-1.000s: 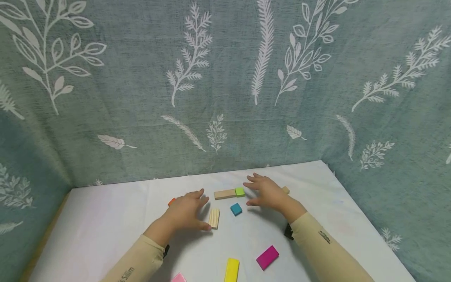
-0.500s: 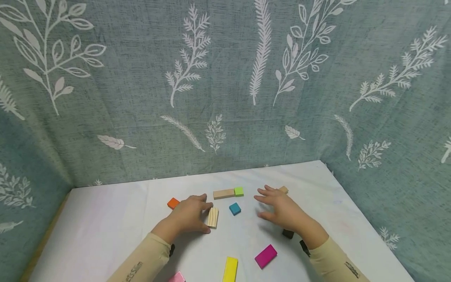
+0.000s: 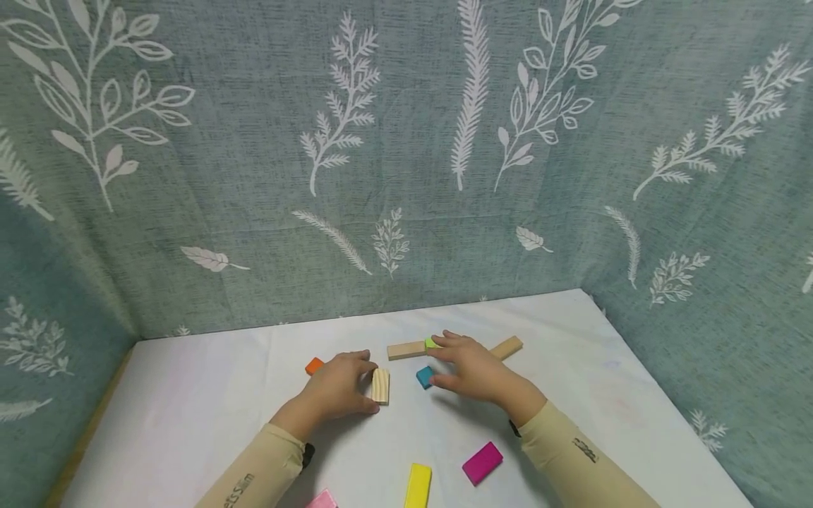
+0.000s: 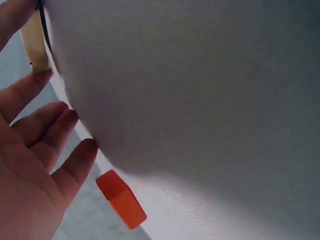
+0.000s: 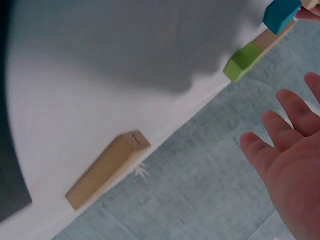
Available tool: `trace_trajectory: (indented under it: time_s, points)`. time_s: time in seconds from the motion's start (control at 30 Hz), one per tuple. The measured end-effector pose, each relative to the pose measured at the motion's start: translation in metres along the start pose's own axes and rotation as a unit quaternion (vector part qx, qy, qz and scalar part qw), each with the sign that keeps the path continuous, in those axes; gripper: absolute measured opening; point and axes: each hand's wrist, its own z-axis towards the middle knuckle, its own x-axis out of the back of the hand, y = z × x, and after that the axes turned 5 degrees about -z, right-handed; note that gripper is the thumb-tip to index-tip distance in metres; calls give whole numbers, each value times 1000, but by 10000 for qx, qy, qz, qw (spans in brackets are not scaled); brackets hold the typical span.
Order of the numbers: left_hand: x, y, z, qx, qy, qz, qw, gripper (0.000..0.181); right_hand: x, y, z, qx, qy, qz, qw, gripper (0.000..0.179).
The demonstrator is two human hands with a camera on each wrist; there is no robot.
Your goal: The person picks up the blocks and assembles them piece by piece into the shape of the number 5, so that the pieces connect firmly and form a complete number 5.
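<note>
A short pale wooden block (image 3: 380, 386) with striped grain is pinched by my left hand (image 3: 338, 385), the index finger at its far end and the thumb at its near end. The left wrist view shows the same block (image 4: 34, 47) between those two digits, the other fingers relaxed beside it. My right hand (image 3: 473, 368) is above the table with its fingers spread and nothing in them. Its thumb tip overlaps the edge of the blue cube (image 3: 424, 377), and its fingers partly cover the green cube (image 3: 431, 344), which sits at the end of a plain wooden block (image 3: 406, 351).
Behind the left hand lies an orange block (image 3: 314, 365). A long wooden block (image 3: 507, 347) is beyond the right wrist. Toward the front are magenta (image 3: 483, 463), yellow (image 3: 418, 485) and pink (image 3: 322, 499) blocks. Patterned cloth (image 3: 406, 155) walls the white table (image 3: 203, 395).
My left fingers have closed on the striped wooden block, which has shifted slightly left. My right hand drew back to the right, then came left again over the blue and green cubes.
</note>
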Motion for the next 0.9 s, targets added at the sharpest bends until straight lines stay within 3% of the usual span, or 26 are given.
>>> trace_trajectory:
  time_s: [0.1,0.3,0.63,0.9]
  points:
    - [0,-2,3,33,116,-284,9995,71,-2,1,2,-150,-94,107,9998,55]
    - [5,-6,8,398,512,-812,9946,70,-4,5,2,-261,-143,303,9991,57]
    - [3,-3,22,660,683,-482,9943,72,-10,1,9,-324,-812,-413,9953,63]
    - [4,0,29,814,582,-300,9945,71,-16,2,14,-361,-1075,-446,9925,60]
